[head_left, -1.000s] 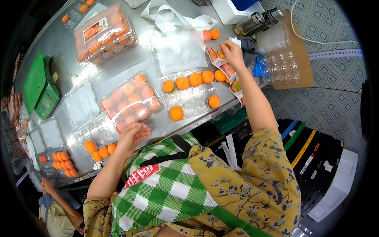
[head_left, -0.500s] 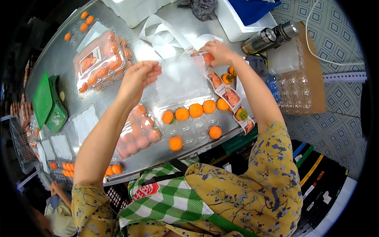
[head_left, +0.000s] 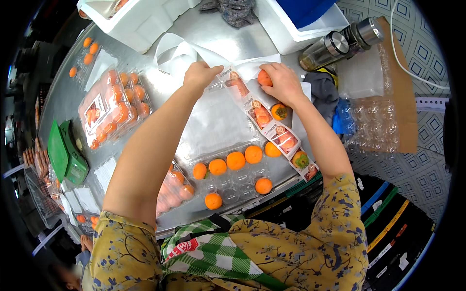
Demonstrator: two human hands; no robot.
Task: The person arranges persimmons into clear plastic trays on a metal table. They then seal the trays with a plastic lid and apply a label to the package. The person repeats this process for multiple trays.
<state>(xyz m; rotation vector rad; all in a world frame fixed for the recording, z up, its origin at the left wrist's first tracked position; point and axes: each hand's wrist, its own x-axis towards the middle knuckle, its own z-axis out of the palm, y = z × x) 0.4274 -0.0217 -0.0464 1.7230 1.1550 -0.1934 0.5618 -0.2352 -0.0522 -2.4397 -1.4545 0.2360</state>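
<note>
A strip of picture labels [head_left: 260,115] on white backing runs slantwise over the table, from my left hand down to the front edge. My left hand [head_left: 200,77] is closed at the strip's upper end, thumb and fingers pinching its edge. Against the strip's far right side, my right hand [head_left: 284,85] has its fingers curled round an orange persimmon [head_left: 264,78]. Another persimmon [head_left: 279,112] and one with a green calyx [head_left: 300,159] lie along the strip. In front of me an open clear clamshell box [head_left: 236,182] holds several orange fruits in its moulded cups.
Filled clamshell boxes [head_left: 98,114] stand at the left, with a green scale [head_left: 68,153] beyond. White foam boxes [head_left: 141,24] line the back. A glass flask [head_left: 324,50] and stacked empty trays [head_left: 371,121] are at the right.
My left hand has moved right and away from me to the label strip's upper end. My right hand has shifted slightly right and nearer, with the persimmon. The view has shifted a little.
</note>
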